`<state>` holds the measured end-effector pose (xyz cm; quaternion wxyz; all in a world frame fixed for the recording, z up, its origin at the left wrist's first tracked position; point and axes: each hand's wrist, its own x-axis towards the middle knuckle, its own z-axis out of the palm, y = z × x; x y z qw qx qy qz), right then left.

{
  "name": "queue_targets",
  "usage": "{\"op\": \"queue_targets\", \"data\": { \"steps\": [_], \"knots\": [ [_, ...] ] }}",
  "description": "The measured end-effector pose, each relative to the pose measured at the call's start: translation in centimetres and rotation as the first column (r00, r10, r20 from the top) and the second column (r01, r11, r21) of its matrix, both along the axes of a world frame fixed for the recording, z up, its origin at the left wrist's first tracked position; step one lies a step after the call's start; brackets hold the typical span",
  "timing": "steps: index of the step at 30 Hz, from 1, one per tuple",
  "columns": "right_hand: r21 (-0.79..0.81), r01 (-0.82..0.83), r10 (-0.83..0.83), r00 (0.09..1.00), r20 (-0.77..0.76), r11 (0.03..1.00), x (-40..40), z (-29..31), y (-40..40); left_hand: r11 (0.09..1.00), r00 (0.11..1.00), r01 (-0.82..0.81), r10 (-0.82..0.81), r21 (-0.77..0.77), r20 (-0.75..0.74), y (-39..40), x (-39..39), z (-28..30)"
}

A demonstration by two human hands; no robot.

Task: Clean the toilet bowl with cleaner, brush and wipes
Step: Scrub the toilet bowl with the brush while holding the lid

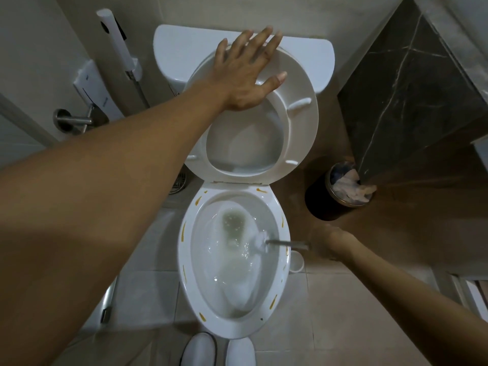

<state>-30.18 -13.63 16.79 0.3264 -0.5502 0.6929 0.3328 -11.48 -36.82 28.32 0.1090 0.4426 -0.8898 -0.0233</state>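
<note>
Holding toilet brush (274, 243) by grey handle, right hand (326, 243) curled round it; white head dipping into bowl (232, 260) water, centre-right. Left hand (247, 72) spread, pressing raised seat (301, 120).

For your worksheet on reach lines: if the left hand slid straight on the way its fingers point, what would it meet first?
The left hand lies flat on the raised seat, fingers toward the cistern. Going on, it would probably meet the cistern lid, then the wall; depth is unclear.
</note>
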Motion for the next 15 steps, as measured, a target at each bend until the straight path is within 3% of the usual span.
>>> {"op": "queue_targets", "data": {
  "steps": [3, 8, 12, 15],
  "knots": [
    [-0.004, 0.015, -0.015, 1.0, 0.02, 1.0, -0.1, 0.0, 0.2, 1.0, 1.0, 0.006, -0.006, -0.003, 0.003, -0.1, 0.0, -0.1],
    [0.239, -0.01, -0.019, 0.992, 0.121, 0.971, 2.7, 0.2, 2.8, 1.0, 1.0, 0.008, -0.008, 0.002, 0.002, -0.1, 0.0, -0.1],
    [0.093, 0.158, -0.169, 0.979, 0.117, 0.983, 1.4, -0.2, 1.8, 1.0, 1.0, 0.013, -0.013, 0.0, 0.012, -0.2, 0.0, -0.1],
    [0.032, 0.143, -0.146, 0.984, 0.1, 0.989, 1.3, -0.6, 1.8, 1.0, 1.0, 0.012, -0.012, -0.008, 0.016, -0.2, 0.0, -0.1]
  ]
}}
